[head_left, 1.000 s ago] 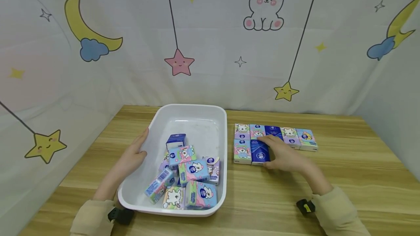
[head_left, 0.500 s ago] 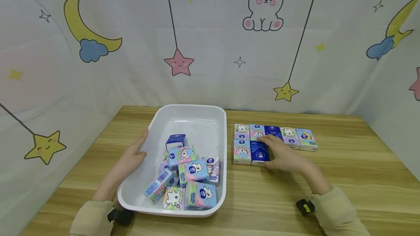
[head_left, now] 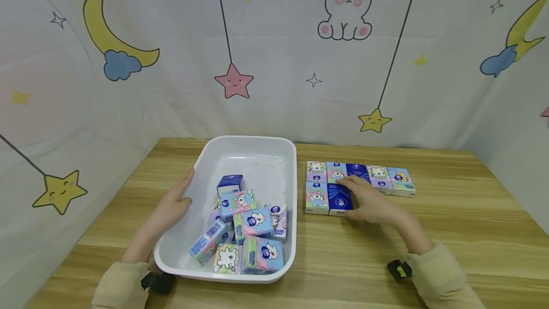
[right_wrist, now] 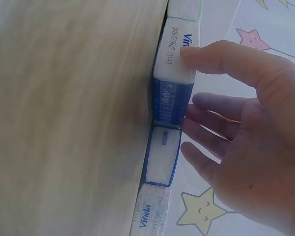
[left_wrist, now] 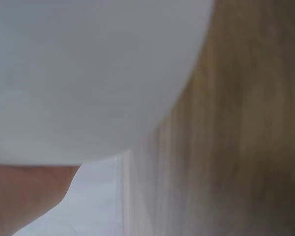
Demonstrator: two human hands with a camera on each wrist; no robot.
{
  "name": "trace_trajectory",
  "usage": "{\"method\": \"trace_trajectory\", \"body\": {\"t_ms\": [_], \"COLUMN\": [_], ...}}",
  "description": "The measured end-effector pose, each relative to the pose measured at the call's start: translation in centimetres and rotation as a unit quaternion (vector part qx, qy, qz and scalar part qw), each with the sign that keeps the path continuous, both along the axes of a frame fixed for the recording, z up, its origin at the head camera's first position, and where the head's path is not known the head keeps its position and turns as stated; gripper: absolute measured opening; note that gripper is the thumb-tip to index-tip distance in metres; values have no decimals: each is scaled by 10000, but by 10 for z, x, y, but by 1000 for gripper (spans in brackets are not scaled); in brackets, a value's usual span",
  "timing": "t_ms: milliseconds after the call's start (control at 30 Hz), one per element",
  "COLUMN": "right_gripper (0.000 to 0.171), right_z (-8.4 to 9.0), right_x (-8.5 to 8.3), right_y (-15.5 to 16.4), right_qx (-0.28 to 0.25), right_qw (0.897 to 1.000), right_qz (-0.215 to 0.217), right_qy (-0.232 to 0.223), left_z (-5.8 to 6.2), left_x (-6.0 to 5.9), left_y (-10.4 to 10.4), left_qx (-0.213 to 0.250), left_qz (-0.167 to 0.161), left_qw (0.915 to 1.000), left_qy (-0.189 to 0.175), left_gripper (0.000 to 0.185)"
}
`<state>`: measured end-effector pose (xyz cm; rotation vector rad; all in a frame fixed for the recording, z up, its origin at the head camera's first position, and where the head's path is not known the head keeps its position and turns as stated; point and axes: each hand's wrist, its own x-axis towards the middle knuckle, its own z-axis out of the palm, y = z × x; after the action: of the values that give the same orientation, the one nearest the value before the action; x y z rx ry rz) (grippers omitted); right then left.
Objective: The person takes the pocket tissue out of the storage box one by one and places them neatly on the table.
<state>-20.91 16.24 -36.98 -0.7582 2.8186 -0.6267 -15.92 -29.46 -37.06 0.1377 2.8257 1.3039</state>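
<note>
Backdrop: white cartoon curtain [head_left: 274, 51] behind wooden table [head_left: 450, 232].
Left hand [head_left: 173, 202]: fingers relaxed, rested on rim of white tub [head_left: 291, 194] of tissue packs.
Right hand [head_left: 371, 201]: fingers straight, laid against dark blue tissue pack [head_left: 339, 199], second in the near row beside the tub.

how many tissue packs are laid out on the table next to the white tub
7 tissue packs. Five form the far row; two sit in front of its left end, a pink one and a dark blue one that the right hand touches. The hand may hide more.
</note>
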Motion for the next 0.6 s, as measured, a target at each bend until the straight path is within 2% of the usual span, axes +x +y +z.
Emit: {"method": "trace_trajectory", "body": {"t_ms": [600], "right_gripper": [77], "right_z": [5], "right_x": [3], "right_y": [-11], "right_qx": [-10], "right_qw": [10000], "right_qz": [-23], "right_qy": [80], "left_z": [3], "left_x": [1], "left_y": [2], "left_qx": [24], "left_qz": [36], "left_qw": [9999], "left_qy": [-96], "left_gripper": [75]}}
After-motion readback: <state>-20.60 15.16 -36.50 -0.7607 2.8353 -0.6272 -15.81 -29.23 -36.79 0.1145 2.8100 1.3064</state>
